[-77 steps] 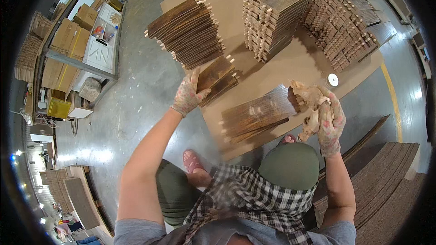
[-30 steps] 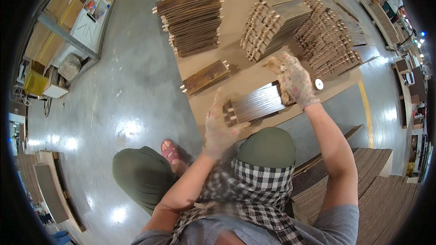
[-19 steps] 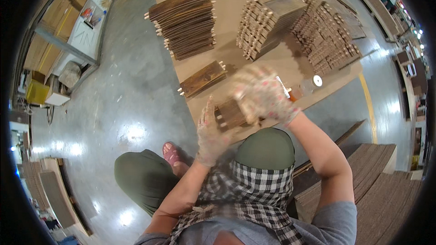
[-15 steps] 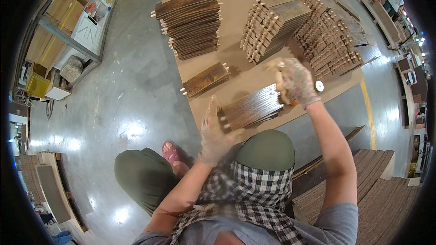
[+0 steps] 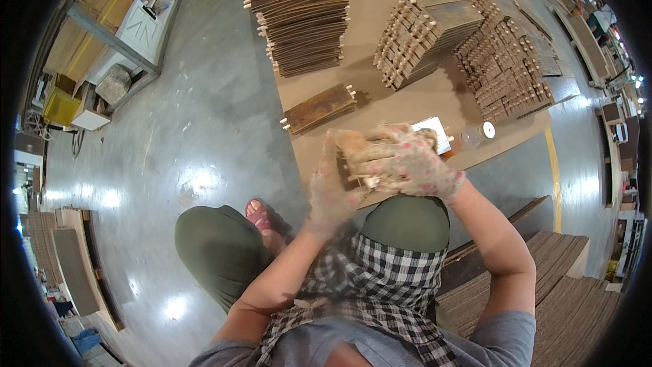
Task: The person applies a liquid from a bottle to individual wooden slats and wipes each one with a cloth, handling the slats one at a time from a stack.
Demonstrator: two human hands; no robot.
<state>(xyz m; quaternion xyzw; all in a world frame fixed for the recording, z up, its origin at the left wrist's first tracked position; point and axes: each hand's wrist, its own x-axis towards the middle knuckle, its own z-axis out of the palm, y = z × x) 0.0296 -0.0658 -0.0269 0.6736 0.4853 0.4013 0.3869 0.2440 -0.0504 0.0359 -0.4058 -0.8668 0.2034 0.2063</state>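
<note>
Both of my hands wear worn, spotted work gloves and hold a small bundle of brown wooden slats [image 5: 353,171] just above my knee. My left hand [image 5: 331,187] presses flat against the bundle's left end. My right hand [image 5: 407,161] wraps over its top and right side, hiding most of it. Beyond the hands, a short stack of slats with pale dowel pegs [image 5: 319,109] lies on a large cardboard sheet [image 5: 387,105] on the floor.
Taller stacks of pegged slats [image 5: 302,24] [image 5: 424,30] [image 5: 506,61] stand farther back on the cardboard. A small clear bottle with a white cap [image 5: 479,134] lies at its near edge. Metal shelving with boxes [image 5: 102,20] is at the left; flat boards [image 5: 557,285] lie at my right.
The bundle was stretched between my hands half a second ago; now my right hand has swung in over it and both hands are close together.
</note>
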